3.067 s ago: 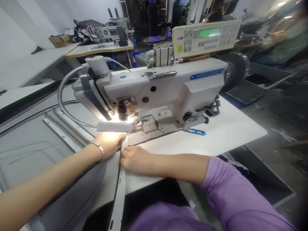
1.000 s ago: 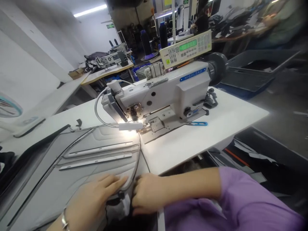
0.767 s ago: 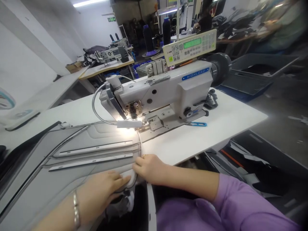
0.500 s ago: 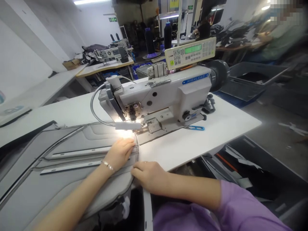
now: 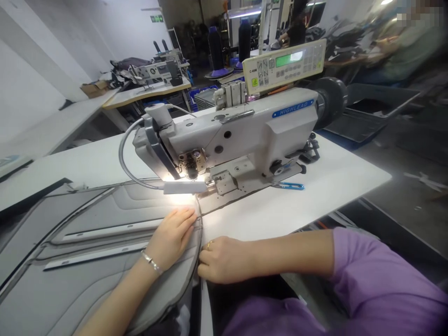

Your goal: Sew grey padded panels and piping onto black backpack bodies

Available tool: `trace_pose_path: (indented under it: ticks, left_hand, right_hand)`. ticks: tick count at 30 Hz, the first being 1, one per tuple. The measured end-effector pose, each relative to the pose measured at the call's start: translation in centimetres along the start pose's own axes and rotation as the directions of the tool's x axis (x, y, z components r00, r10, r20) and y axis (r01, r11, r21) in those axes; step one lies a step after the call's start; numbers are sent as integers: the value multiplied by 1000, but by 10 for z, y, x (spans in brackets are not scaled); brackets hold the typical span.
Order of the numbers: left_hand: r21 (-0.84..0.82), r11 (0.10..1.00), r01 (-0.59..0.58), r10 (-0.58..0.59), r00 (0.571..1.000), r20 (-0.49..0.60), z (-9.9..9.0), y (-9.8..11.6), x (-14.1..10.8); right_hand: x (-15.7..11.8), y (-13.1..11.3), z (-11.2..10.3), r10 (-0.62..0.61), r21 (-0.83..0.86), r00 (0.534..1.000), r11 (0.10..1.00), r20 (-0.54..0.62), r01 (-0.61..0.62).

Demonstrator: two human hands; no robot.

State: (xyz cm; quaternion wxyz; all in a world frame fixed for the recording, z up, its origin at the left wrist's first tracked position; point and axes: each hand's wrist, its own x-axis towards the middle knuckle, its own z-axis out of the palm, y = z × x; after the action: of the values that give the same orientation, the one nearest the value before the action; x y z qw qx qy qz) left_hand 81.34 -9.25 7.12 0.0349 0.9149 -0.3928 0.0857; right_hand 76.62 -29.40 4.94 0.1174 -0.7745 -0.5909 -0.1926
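A large grey stitched panel [image 5: 105, 270] lies on the white table, its dark-edged rim running under the needle area of the sewing machine [image 5: 241, 126]. My left hand [image 5: 171, 238] rests on top of the panel near the lamp [image 5: 184, 187], fingers stretched toward the needle and nothing gripped. At the panel's right edge, my right hand [image 5: 226, 259] is closed, its fingertips pinching the edge. Two white strips with slots [image 5: 112, 230] run across the panel. The needle tip is lost in the glare.
Blue thread snips [image 5: 290, 185] lie on the table right of the machine. Thread cones [image 5: 216, 51] stand behind it. Grey bins [image 5: 378, 109] are at the right. A second machine [image 5: 154, 72] stands behind left; people sit farther back.
The view has shifted slightly. My right hand has moved a little down along the panel's edge, and its forearm is raised. My left hand stays on the panel.
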Motion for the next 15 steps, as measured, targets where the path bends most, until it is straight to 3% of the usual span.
trace_pose_path:
  ticks: [6, 15]
  left_hand:
    - [60, 997, -53, 55, 998, -27, 8, -4, 3]
    - [33, 998, -52, 53, 998, -28, 5, -12, 19]
  right_hand:
    - [5, 20, 1, -82, 14, 996, 997, 18, 82]
    - [1, 31, 13, -16, -29, 993, 1000, -118, 13]
